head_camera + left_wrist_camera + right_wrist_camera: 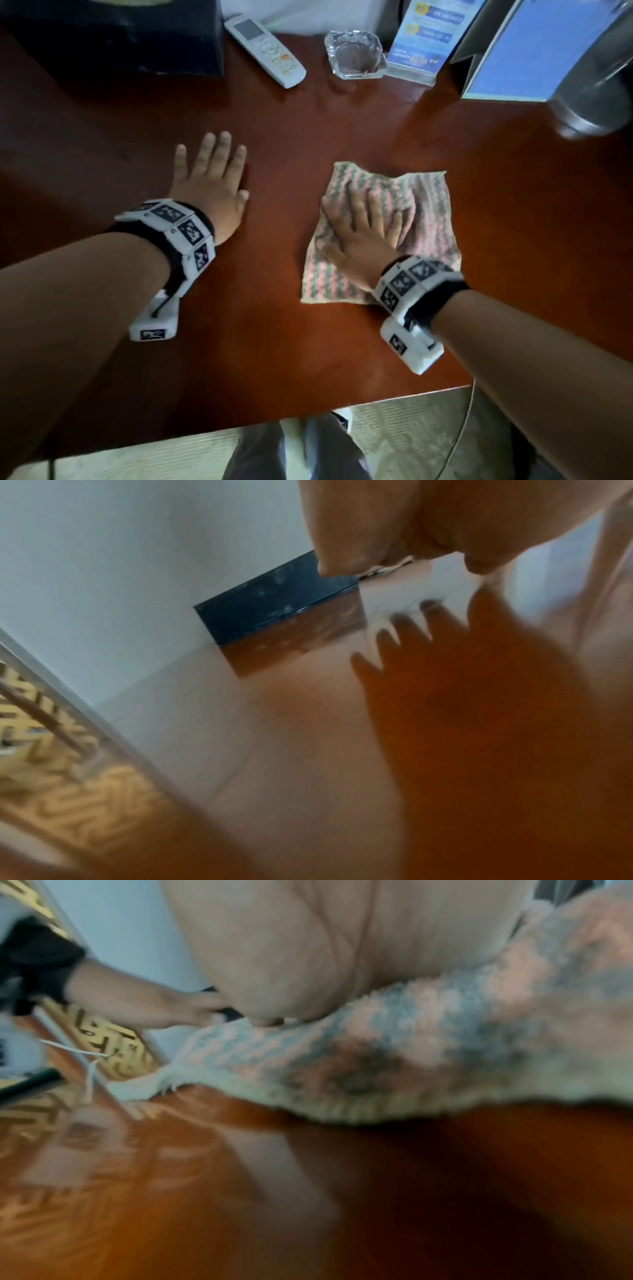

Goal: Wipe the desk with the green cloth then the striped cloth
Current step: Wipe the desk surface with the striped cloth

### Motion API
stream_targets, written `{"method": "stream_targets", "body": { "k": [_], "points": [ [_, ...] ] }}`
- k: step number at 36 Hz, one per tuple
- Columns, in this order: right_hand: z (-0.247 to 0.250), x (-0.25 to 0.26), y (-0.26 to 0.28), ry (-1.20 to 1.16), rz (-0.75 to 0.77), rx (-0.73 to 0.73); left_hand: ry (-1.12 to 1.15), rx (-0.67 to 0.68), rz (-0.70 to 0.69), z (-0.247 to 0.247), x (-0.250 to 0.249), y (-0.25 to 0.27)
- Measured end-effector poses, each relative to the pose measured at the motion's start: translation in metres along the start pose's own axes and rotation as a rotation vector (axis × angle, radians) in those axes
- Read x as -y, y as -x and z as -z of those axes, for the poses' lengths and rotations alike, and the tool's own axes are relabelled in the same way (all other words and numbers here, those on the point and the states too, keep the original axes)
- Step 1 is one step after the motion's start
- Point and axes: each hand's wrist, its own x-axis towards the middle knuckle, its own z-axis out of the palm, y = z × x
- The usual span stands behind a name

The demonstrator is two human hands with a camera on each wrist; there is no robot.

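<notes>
Head view shows the right hand (363,240) pressing flat-fingered on the soft, limp striped cloth (424,212) mid-table (308,120), best gripped at a corner, while the left hand (212,185) rests spread, empty.

Near edge: bare desk (274,359) runs open across the front, from under the left forearm to the right wrist.
Centre lane: open wood between the left hand (212,185) and the striped cloth (421,219) (both lie flat on it).
Back row: black box (113,34), remote (265,51), glass ashtray (354,54) and blue sign stand (424,41) line the far side.
Right rear: a blurred metal vessel (596,92) juts in beside a blue card (534,54).
</notes>
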Motion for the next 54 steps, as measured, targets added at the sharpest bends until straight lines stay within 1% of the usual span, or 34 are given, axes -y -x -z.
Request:
{"method": "stream_targets", "body": {
  "k": [2,4,6,8,10,12,14,16,18,19,22,24,27,30,34,36,38,41,45,47,49,52,54],
  "points": [
    [-0.009,0.009,0.018,-0.001,0.037,0.007,0.073,-0.028,-0.039,0.004,-0.021,0.002],
    [-0.019,0.016,0.037,0.009,0.081,0.027,0.126,-0.025,-0.062,0.005,-0.042,0.002],
    [-0.031,0.022,0.058,0.023,0.143,0.051,0.161,0.005,-0.070,0.001,-0.060,0.001],
    [-0.047,0.025,0.082,0.029,0.215,0.027,0.177,0.056,-0.061,-0.007,-0.072,0.001],
    [-0.061,0.025,0.106,0.019,0.259,0.000,0.172,0.080,-0.045,-0.017,-0.078,0.001],
    [-0.070,0.021,0.124,0.021,0.287,-0.017,0.163,0.052,-0.027,-0.023,-0.081,-0.001],
    [-0.072,0.014,0.132,0.017,0.336,-0.021,0.163,0.018,-0.024,-0.026,-0.079,-0.001],
    [-0.071,0.002,0.130,-0.006,0.359,0.012,0.182,-0.001,-0.056,-0.029,-0.078,-0.001],
    [-0.061,-0.010,0.121,-0.017,0.328,0.025,0.166,-0.033,-0.044,-0.031,-0.078,-0.002],
    [-0.056,-0.017,0.114,-0.013,0.293,0.004,0.152,-0.033,-0.022,-0.031,-0.079,-0.003],
    [-0.039,-0.041,0.091,-0.027,0.141,0.012,0.131,0.029,0.008,-0.027,-0.082,-0.004],
    [-0.029,-0.053,0.082,-0.054,0.068,0.019,0.120,0.051,0.011,-0.025,-0.082,-0.005],
    [-0.028,-0.052,0.081,-0.073,0.030,0.038,0.105,0.029,0.016,-0.026,-0.081,-0.005],
    [-0.034,-0.033,0.095,-0.068,0.050,0.041,0.107,-0.005,0.009,-0.030,-0.080,-0.006],
    [-0.056,0.001,0.122,-0.036,0.190,0.031,0.124,-0.081,-0.007,-0.035,-0.080,-0.005],
    [-0.071,0.019,0.135,-0.056,0.257,0.001,0.136,-0.087,-0.004,-0.035,-0.080,-0.006],
    [-0.081,0.033,0.144,-0.067,0.271,-0.016,0.140,-0.092,-0.025,-0.036,-0.078,-0.006],
    [-0.088,0.037,0.147,-0.069,0.290,-0.071,0.115,-0.129,-0.027,-0.039,-0.078,-0.007],
    [-0.085,0.017,0.152,-0.030,0.290,-0.035,0.112,-0.123,-0.008,-0.039,-0.079,-0.008],
    [-0.084,-0.001,0.157,-0.023,0.236,-0.023,0.116,-0.106,-0.002,-0.038,-0.079,-0.009],
    [-0.079,-0.024,0.162,-0.034,0.149,-0.044,0.118,-0.098,-0.002,-0.039,-0.078,-0.009],
    [-0.073,-0.052,0.169,-0.010,0.036,-0.079,0.130,-0.142,-0.030,-0.040,-0.076,-0.009],
    [-0.072,-0.060,0.173,-0.013,-0.036,-0.043,0.131,-0.129,-0.046,-0.042,-0.076,-0.009]
  ]
}}
